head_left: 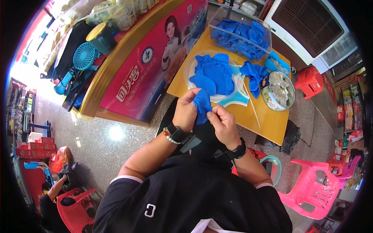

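Pinching together on my feed, left hand (184, 112) and right hand (225, 126) hold one blue piece (202, 104) between them, near one yellow table (272, 128) where I count one big blue pile (213, 73), one clear bin (239, 39), one round tin (269, 100).

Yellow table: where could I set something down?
The table is bare at its near right corner, between the round tin, the thin stick and the edge. It's crowded midway by the blue pile, farther back by the clear bin.

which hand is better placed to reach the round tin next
Probably the right hand: it is nearer the round tin, while the left hand is farther across; both hold the blue piece.
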The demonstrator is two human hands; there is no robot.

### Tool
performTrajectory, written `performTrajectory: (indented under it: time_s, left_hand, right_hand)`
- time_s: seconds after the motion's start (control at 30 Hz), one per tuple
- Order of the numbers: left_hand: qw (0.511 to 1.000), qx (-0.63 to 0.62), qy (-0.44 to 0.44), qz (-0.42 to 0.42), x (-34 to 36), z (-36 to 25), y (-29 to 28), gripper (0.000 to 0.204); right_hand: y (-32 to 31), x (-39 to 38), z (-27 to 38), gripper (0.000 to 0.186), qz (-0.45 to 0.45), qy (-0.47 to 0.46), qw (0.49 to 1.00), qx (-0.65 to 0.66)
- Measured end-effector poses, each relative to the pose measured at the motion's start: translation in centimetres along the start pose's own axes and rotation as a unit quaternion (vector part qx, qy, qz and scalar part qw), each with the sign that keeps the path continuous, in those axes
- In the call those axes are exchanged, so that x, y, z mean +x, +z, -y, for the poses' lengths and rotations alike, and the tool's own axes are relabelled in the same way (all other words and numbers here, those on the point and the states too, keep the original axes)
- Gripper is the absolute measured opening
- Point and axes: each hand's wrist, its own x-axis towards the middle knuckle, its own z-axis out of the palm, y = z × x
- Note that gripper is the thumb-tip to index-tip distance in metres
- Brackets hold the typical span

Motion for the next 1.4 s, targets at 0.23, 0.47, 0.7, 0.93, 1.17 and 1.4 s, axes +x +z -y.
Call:
performTrajectory:
  time_s: [0.23,0.47,0.7,0.93,1.17,1.4]
  left_hand:
    - [0.998,0.055,-0.016,0.039,-0.6,0.0,-0.1,0.009]
    - [0.985,0.117,0.009,0.123,-0.6,0.8,-0.8,0.014]
    - [0.986,-0.027,-0.092,0.136,-0.6,0.2,-0.9,0.008]
    - [0.959,-0.080,-0.233,0.140,0.4,1.2,-0.6,0.041]
    - [0.916,-0.154,-0.298,0.221,0.4,1.7,-0.2,0.031]
    - [0.962,-0.130,-0.188,0.146,-0.2,-0.8,-0.8,0.027]
  right_hand:
    - [-1.4,-0.2,-1.8,0.012,-0.046,0.086,0.988,0.122]
    - [-1.9,1.1,-0.2,0.011,-0.064,0.116,0.965,0.225]
    - [-2.2,1.1,-2.3,0.010,-0.136,0.150,0.918,0.340]
    - [-1.9,1.4,-0.6,0.011,-0.081,0.135,0.924,0.348]
    - [-2.4,1.5,-1.7,0.010,-0.021,0.072,0.973,0.219]
    - [-10.2,0.2,-8.3,0.014,-0.199,0.069,0.977,-0.041]
